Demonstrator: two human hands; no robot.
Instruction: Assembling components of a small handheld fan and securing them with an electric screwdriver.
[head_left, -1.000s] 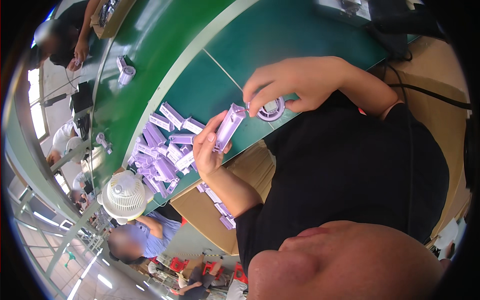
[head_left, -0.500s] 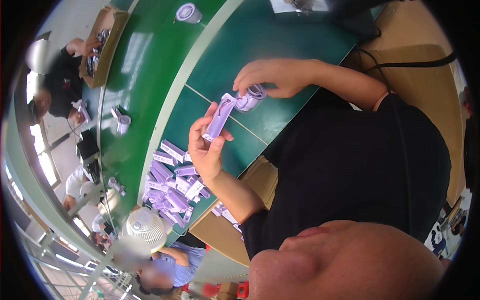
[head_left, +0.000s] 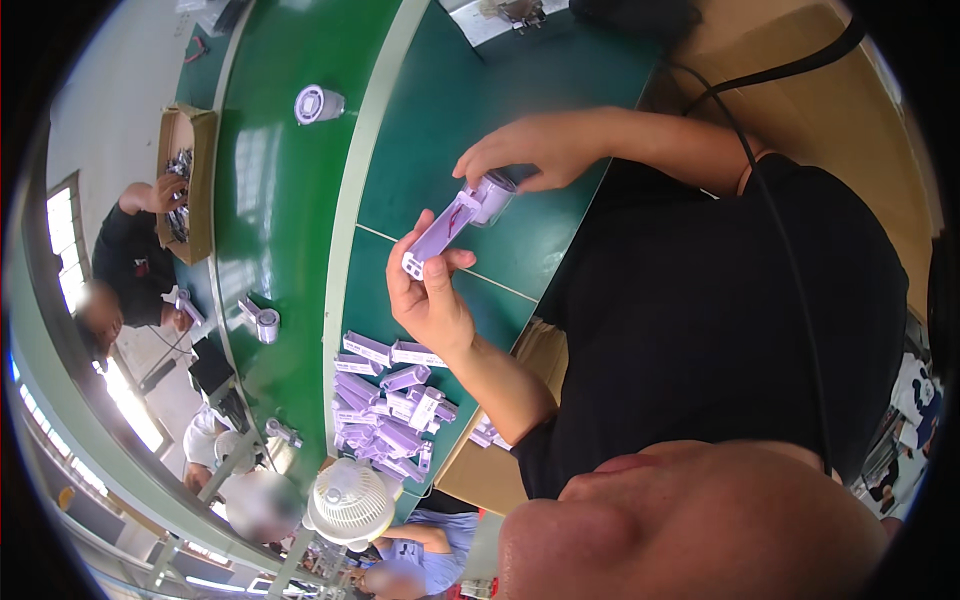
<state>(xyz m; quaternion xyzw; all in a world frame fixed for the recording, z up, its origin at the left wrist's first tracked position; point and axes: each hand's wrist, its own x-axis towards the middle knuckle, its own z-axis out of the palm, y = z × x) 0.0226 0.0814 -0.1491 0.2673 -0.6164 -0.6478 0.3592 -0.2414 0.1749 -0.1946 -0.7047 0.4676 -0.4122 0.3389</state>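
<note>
My left hand (head_left: 432, 300) is closed around a lilac trough-shaped handle (head_left: 440, 232), its thumb on the near side and its fingers on the far side. Thin red wires (head_left: 455, 222) lie inside the handle's open channel. A white end piece (head_left: 413, 266) with small openings shows at the handle's lower end. At the upper end, a round lilac head (head_left: 492, 197) joins or meets the handle; I cannot tell how firmly. My right hand (head_left: 535, 150) curls over this head, its fingertips by the junction and its thumb on the other side.
Loose lilac handle shells (head_left: 395, 410) lie heaped on the dark green table beside my left forearm, near a white fan (head_left: 350, 500). Across a pale rail (head_left: 355, 180), lilac round-headed units (head_left: 318, 104) stand on the green surface. A co-worker's hand (head_left: 168, 193) is at a cardboard box (head_left: 203, 180) of metal parts.
The handle has turned slightly, so its white end piece now faces me more. Both hands keep their hold. The whole view has shifted with my head.
</note>
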